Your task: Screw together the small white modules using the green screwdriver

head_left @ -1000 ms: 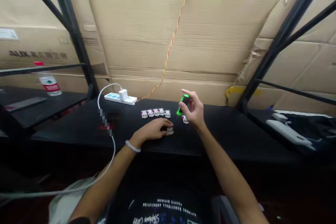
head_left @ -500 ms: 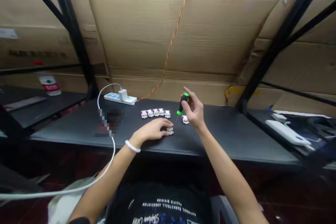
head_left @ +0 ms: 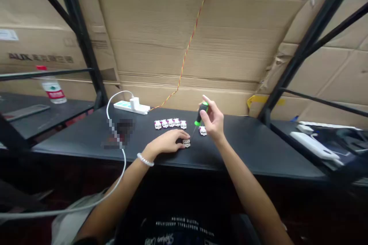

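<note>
Near the middle of the black worktop [head_left: 258,149], nearer its front edge than its back edge, the left hand [head_left: 166,141] lies low with thumb and fingertips closed on a small white part [head_left: 186,143]. The right hand [head_left: 213,120] grips a green-and-black screwdriver [head_left: 202,111], its shaft slanting down towards that part (whether the tip touches it, I cannot tell). Towards the back edge, five similar pieces [head_left: 170,123] stand in a row, and a single piece [head_left: 202,130] sits just beside the right hand. A white power strip [head_left: 122,105] lies by the back left corner.
</note>
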Available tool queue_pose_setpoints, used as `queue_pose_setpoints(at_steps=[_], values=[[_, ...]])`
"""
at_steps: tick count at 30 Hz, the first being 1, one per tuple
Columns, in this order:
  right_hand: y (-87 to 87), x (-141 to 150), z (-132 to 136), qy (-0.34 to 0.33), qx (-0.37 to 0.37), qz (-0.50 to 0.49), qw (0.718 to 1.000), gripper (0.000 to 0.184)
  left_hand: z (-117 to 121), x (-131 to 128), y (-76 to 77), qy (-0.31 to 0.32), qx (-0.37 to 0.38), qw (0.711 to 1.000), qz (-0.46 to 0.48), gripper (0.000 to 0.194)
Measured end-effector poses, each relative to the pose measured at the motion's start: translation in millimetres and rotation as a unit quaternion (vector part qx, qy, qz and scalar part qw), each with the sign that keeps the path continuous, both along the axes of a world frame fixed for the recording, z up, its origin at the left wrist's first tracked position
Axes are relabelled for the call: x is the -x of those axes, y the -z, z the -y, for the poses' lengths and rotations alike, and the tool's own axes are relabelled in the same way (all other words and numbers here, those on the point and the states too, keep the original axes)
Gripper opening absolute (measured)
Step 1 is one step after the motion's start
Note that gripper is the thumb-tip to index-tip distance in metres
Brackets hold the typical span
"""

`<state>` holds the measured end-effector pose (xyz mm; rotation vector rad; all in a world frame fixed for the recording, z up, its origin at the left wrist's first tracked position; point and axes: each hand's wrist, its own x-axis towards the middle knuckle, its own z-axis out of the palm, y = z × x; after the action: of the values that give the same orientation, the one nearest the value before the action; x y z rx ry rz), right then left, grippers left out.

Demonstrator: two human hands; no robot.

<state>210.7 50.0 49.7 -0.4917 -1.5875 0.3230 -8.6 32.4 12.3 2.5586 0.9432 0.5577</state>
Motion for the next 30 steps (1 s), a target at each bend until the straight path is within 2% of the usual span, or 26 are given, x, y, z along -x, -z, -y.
queue_pose_setpoints(at_steps=[7,13,16,18,23,27,30], values=[[-0.4,-4.0,-1.1,-0.073,0.008,0.006,0.997,0.051,1.0,-1.1,-1.9,-0.003,0.005,1.0,0.001,0.039],[-3.2,-3.6,1.3,0.007,-0.016,0.008,1.0,0.045,2.4,-0.5,-0.1,-0.011,-0.007,1.0,0.004,0.041],[-1.9,-2.8,-0.4,-0.033,0.002,0.001,0.999,0.047,4.5,-0.7,-1.3,-0.019,-0.016,1.0,0.002,0.045],[-0.8,-2.6,-1.4,-0.056,0.011,-0.007,0.998,0.049,5.5,-1.1,-3.4,-0.01,-0.021,1.0,-0.001,0.041],[-0.5,-2.6,-0.4,-0.062,0.015,-0.02,0.998,0.051,4.2,-2.2,-5.8,0.016,-0.045,0.999,0.003,0.021],[-1.1,-3.1,0.4,-0.081,0.005,-0.03,0.996,0.047,2.2,-2.1,-3.7,0.025,-0.047,0.999,0.005,0.019],[-1.6,-3.5,0.8,-0.07,0.001,-0.025,0.997,0.049,2.1,-2.0,-3.0,0.023,-0.044,0.999,0.006,0.018]])
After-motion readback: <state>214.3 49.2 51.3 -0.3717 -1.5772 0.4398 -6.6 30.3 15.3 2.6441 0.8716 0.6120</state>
